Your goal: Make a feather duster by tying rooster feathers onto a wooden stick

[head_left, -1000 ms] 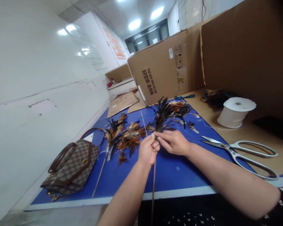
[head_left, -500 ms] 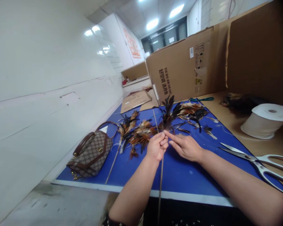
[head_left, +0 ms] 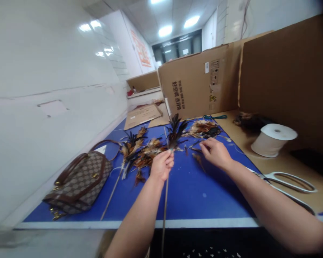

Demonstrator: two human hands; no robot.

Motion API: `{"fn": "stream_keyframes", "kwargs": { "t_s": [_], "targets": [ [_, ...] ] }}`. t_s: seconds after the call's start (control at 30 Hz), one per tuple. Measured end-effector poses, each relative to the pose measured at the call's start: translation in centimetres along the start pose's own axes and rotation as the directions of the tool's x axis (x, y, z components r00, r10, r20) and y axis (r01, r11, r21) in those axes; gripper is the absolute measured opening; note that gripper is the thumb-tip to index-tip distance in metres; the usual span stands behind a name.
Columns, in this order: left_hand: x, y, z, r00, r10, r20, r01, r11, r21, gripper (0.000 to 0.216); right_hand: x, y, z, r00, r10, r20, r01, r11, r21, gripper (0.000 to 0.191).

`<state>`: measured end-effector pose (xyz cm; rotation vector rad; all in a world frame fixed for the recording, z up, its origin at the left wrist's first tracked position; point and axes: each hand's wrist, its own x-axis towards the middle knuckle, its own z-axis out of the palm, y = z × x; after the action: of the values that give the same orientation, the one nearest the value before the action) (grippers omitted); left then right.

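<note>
My left hand point(head_left: 161, 165) is closed around a thin stick point(head_left: 164, 208) with dark feathers point(head_left: 174, 130) bunched at its top, held upright over the blue table point(head_left: 193, 193). Off to the right of it, my right hand point(head_left: 215, 152) reaches to a loose brown feather point(head_left: 197, 157) lying on the blue surface, fingers curled down at it; whether they grip it I cannot make out. A heap of brown and black feathers point(head_left: 203, 128) lies just beyond that hand. More feathers point(head_left: 138, 152) lie left of the stick.
A patterned brown handbag point(head_left: 79, 182) sits at the left edge. A second thin stick point(head_left: 111, 195) lies beside it. Large scissors point(head_left: 288, 184) and a white spool point(head_left: 273, 139) are at the right. Cardboard boxes point(head_left: 196, 86) stand behind. A white wall runs along the left.
My right hand has left the stick and moved right and away toward the loose feathers. The left hand keeps hold of the feathered stick. The camera has shifted.
</note>
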<state>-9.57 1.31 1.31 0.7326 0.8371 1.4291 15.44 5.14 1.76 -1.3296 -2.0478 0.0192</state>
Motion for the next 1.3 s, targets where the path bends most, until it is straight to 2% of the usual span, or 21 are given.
{"fn": "stream_keyframes", "kwargs": {
  "t_s": [0.07,0.2,0.33,0.47,0.67,0.87,1.03,1.17,1.3],
  "targets": [
    [0.1,-0.1,-0.2,1.000,0.003,0.000,-0.003,1.000,0.014,0.037,0.9,2.6,-2.1,0.979,0.158,0.131,-0.125,0.965,-0.229,0.034],
    [-0.2,-0.3,-0.1,1.000,0.006,0.013,-0.006,1.000,0.020,0.040,0.9,7.7,-5.1,0.907,0.375,0.191,-0.262,0.859,-0.440,0.029],
    [-0.4,-0.5,0.1,0.999,0.011,0.038,-0.011,1.000,0.013,0.036,-0.7,10.6,-5.7,0.844,0.485,0.231,-0.312,0.793,-0.523,0.024],
    [-0.5,-0.7,0.2,0.999,0.019,0.038,-0.019,1.000,-0.007,0.036,-1.9,11.0,-5.1,0.826,0.503,0.252,-0.329,0.795,-0.509,0.014],
    [-0.4,-0.9,0.2,0.998,0.009,0.059,-0.008,1.000,-0.030,0.037,-1.4,8.6,-4.7,0.891,0.416,0.181,-0.334,0.872,-0.357,0.020],
    [-0.3,-1.1,0.1,0.997,0.022,0.071,-0.019,0.999,-0.045,0.036,-1.1,2.6,-3.8,0.947,0.266,0.182,-0.232,0.955,-0.186,0.004],
    [-0.3,-1.0,0.1,0.997,0.021,0.071,-0.017,0.999,-0.049,0.034,-1.5,-1.7,-2.9,0.969,0.138,0.206,-0.126,0.989,-0.070,0.003],
    [-0.1,-1.0,0.0,0.998,0.018,0.060,-0.015,0.999,-0.042,0.033,-1.8,-3.1,-2.2,0.976,0.067,0.208,-0.067,0.998,-0.004,0.003],
    [-0.1,-1.0,-0.2,0.997,0.024,0.073,-0.021,0.999,-0.041,0.031,-2.0,-3.1,-2.3,0.981,0.039,0.189,-0.044,0.999,0.025,0.003]
  ]
}}
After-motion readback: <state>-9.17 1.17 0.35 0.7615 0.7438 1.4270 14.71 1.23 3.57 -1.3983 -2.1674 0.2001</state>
